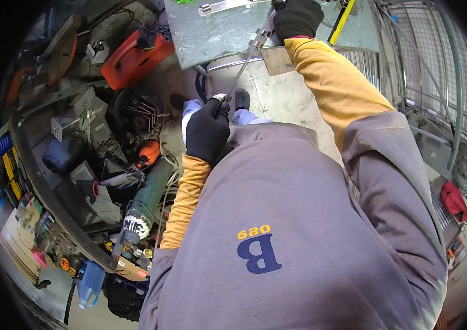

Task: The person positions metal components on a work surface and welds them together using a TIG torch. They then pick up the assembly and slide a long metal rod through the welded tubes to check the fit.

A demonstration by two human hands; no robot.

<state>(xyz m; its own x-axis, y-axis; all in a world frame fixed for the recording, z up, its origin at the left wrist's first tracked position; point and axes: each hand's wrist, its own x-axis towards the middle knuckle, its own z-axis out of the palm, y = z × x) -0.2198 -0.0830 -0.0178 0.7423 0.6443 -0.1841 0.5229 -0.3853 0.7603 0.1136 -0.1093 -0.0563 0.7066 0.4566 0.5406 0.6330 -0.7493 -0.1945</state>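
My left hand (208, 130), in a black glove, is closed around the lower end of a long thin metal rod (239, 74). The rod slants up to a bracket-like metal fitting (260, 39) near the edge of a grey metal-topped table (200, 36). At the fitting's upper end, my right hand (299, 20), also black-gloved, is closed with its fingers curled over the table edge; its grip is partly hidden. On the tabletop lie a flat metal strip with a latch-like piece (225, 6) and, right of my right hand, a yellow and black straight tool (341, 23).
An orange-red case (134, 59) stands left of the table. Further down lie a green gas cylinder (148, 192), an orange power tool (148, 153) and a dark round tub of rods (139, 110). A blue jug (89, 283) is at lower left. Wire mesh (437, 55) rises on the right.
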